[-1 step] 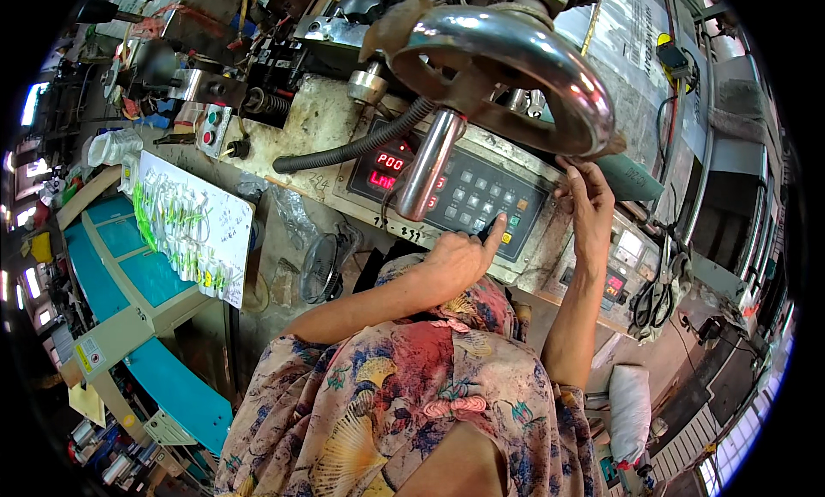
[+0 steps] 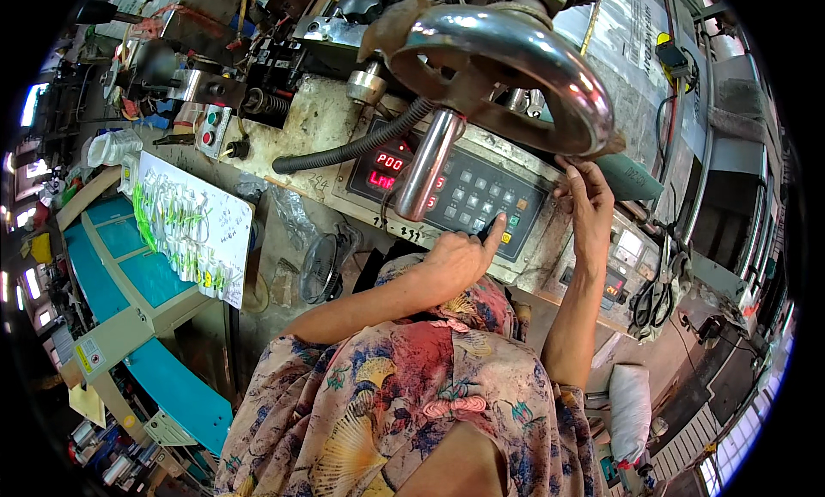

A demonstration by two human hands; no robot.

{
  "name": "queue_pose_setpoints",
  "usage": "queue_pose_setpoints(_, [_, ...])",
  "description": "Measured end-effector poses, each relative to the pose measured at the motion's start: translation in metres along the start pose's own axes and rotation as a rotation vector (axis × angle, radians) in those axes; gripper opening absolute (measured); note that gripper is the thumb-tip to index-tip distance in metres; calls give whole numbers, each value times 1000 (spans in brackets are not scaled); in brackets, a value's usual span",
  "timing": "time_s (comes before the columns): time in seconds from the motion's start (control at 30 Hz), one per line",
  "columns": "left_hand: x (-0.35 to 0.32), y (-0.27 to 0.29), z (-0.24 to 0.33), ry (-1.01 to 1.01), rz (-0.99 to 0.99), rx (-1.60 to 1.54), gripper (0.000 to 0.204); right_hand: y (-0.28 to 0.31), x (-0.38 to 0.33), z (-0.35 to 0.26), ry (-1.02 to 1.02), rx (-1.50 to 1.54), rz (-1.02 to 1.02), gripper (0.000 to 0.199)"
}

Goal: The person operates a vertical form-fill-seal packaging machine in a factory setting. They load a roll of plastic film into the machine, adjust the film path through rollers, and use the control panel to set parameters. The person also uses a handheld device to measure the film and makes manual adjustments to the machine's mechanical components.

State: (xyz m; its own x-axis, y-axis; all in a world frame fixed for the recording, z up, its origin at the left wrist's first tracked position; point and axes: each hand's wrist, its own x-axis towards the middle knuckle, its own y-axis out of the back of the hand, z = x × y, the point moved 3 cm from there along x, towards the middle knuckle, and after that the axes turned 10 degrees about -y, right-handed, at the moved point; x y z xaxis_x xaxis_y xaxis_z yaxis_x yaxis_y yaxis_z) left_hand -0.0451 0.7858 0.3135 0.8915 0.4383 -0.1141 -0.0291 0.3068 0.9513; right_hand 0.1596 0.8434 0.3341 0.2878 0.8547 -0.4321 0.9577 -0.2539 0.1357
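Note:
A grey control panel [image 2: 464,201] with a red digit display [image 2: 391,170] and a dark keypad [image 2: 477,207] faces me on the machine. My left hand [image 2: 455,261] reaches up to it, index finger stretched out onto a key at the keypad's lower right, the other fingers curled. My right hand [image 2: 589,201] is raised at the panel's upper right corner, just under the rim of a large chrome handwheel [image 2: 516,63]. Its fingers are bent together, and I cannot see whether they pinch anything. The wheel's chrome handle [image 2: 427,162] hangs in front of the display.
A black ribbed hose [image 2: 344,152] runs along the machine left of the panel. A white board [image 2: 193,226] hung with green-yellow loops stands at the left, over a teal bench [image 2: 129,274]. Black scissors [image 2: 655,304] hang at the right, a white sack [image 2: 632,411] below them.

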Motion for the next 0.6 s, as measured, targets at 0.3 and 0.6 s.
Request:
queue_pose_setpoints(0.3, [0,-1,-1,10,13,4,79,0,0,0,11,19,-3,25])
queue_pose_setpoints(0.6, [3,0,1,17,-12,14,79,-1,1,0,19,27,-13,26])
